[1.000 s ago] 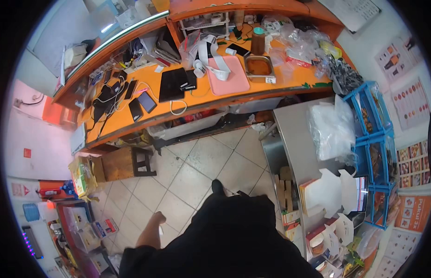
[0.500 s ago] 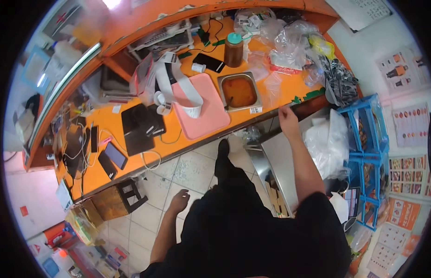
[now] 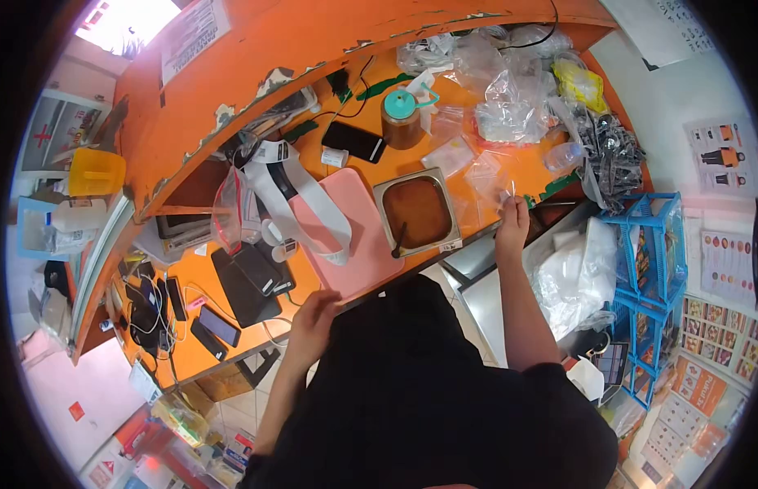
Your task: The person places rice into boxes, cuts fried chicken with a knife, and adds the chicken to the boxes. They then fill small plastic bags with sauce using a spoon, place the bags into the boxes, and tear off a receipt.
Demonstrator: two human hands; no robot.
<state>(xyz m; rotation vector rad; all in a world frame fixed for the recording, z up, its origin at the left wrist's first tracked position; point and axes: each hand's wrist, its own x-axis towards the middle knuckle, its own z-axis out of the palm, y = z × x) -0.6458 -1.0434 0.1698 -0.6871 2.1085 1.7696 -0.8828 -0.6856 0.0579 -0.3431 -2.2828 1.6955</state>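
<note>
right hand (image 3: pixel 512 225) is at a clear plastic bag (image 3: pixel 486 173), left hand (image 3: pixel 313 319) by the pink tray (image 3: pixel 364 259); i cannot tell either grip's closure

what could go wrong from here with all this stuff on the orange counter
The metal pan of brown sauce sits at the counter's front edge, just left of the right hand, so a bump might slop or tip it.

The paper strip curls loosely over the pink tray, near the left hand, and could snag or get dragged.

The black phone lies close to the sauce bottle and could get wet if that were knocked over.
</note>
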